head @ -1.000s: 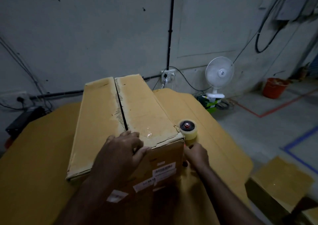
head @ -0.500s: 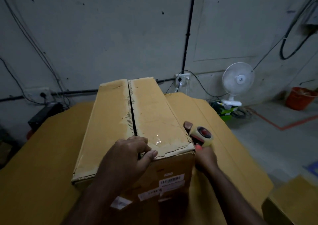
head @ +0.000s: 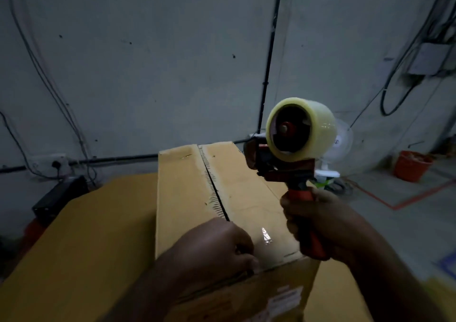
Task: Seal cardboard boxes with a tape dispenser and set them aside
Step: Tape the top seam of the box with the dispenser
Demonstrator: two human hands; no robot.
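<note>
The white labels (head: 286, 299) on the cardboard box (head: 182, 193) (front face) are too blurred to read.

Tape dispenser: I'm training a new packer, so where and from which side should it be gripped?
Grip the orange handle below the roll, coming from the near side, as the right hand does. The handle juts down toward the person; the bulky roll sits above it, probably too wide to wrap.

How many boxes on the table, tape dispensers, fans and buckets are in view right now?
Cardboard box, on the table: 1
Tape dispenser: 1
Fan, partly hidden: 1
Orange bucket: 1
Total: 4
</note>
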